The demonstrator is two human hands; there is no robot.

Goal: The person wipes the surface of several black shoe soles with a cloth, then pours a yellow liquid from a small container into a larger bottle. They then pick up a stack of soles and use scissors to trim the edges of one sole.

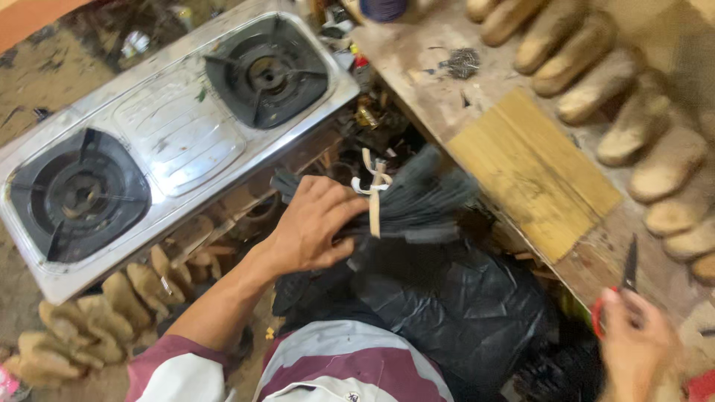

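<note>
My left hand (313, 223) grips a bundle of flat black strips (417, 205), tied round with a pale strap (375, 195), and holds it above a black plastic bag (454, 305) in my lap. At the lower right my right hand (637, 339) holds scissors with red handles (622, 290), the dark blades pointing up. The two hands are well apart.
A steel two-burner gas stove (179, 126) lies at the left. A worn wooden bench (417, 52) at the right carries a yellow board (532, 171) and a row of tan shoe lasts (596, 74). More lasts (82, 320) lie on the floor at the lower left.
</note>
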